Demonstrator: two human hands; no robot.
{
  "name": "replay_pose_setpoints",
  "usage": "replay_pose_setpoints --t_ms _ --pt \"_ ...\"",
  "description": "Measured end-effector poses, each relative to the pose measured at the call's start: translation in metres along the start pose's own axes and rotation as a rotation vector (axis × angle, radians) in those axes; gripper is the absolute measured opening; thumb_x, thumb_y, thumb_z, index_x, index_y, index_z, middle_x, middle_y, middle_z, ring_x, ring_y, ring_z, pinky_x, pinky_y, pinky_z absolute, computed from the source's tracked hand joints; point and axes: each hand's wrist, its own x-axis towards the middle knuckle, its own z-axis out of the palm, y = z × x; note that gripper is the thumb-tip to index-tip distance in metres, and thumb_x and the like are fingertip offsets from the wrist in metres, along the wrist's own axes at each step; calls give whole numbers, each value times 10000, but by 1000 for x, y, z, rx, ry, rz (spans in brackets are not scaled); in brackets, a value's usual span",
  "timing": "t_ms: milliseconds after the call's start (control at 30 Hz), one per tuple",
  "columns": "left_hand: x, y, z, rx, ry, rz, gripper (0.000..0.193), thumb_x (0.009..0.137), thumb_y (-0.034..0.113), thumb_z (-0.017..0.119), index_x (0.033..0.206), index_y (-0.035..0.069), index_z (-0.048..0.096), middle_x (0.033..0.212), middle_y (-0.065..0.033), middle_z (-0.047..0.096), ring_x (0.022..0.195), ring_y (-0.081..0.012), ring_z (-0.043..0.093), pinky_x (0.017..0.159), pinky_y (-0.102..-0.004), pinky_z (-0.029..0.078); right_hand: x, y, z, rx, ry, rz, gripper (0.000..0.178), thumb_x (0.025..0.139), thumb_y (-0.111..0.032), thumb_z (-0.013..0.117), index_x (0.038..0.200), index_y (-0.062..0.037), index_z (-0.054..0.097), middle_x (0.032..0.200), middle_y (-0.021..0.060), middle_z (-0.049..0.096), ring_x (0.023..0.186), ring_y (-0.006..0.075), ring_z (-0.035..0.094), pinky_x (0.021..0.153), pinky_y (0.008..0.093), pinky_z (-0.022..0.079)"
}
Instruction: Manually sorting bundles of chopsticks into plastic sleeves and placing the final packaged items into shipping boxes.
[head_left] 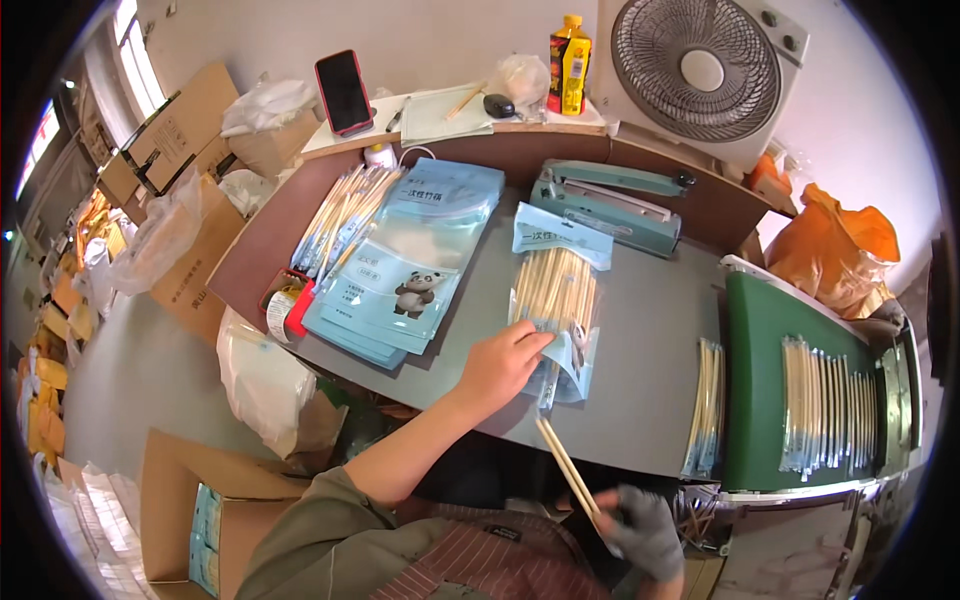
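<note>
My left hand point(503, 362) rests on the lower end of a light-blue pouch point(556, 300) that lies on the grey table point(650, 330), pinching its open mouth. The pouch is filled with wooden chopsticks. My right hand point(638, 530), in a grey glove, is low near my lap and grips a bundle of chopsticks point(567, 465) whose far tips point into the pouch's mouth.
A stack of flat light-blue pouches point(405, 265) and wrapped chopstick packs point(340, 215) lie to the left. A teal heat sealer point(605, 205) sits behind, a fan point(700, 70) beyond it. Right, a green conveyor point(760, 390) carries wrapped chopsticks point(830, 415). Cardboard boxes point(195, 500) stand lower left.
</note>
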Motion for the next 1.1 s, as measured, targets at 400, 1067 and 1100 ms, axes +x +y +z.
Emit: replay_pose_setpoints --t_ms 400,1067,1100 --pt "-58 -1 -5 232 -10 -176 308 689 32 591 993 53 542 826 -88 493 741 -268 533 569 -361 451 151 46 38 90 602 -87 368 760 28 502 1115 -64 472 894 165 589 816 326 582 708 379 467" --pt "144 58 -170 -348 -416 -319 189 677 -11 513 849 -36 590 651 -61 544 571 -135 560 499 -283 455 79 -175 -116 -120 472 -242 177 800 -42 513 877 25 658 529 20 536 436 69 485 439 226 410" --pt "146 55 -168 -403 -471 -428 196 662 -4 525 846 -29 586 648 -76 547 587 -158 571 522 -302 461 86 -168 -119 -185 409 -212 183 795 -30 505 878 30 657 530 19 534 442 66 484 443 229 411"
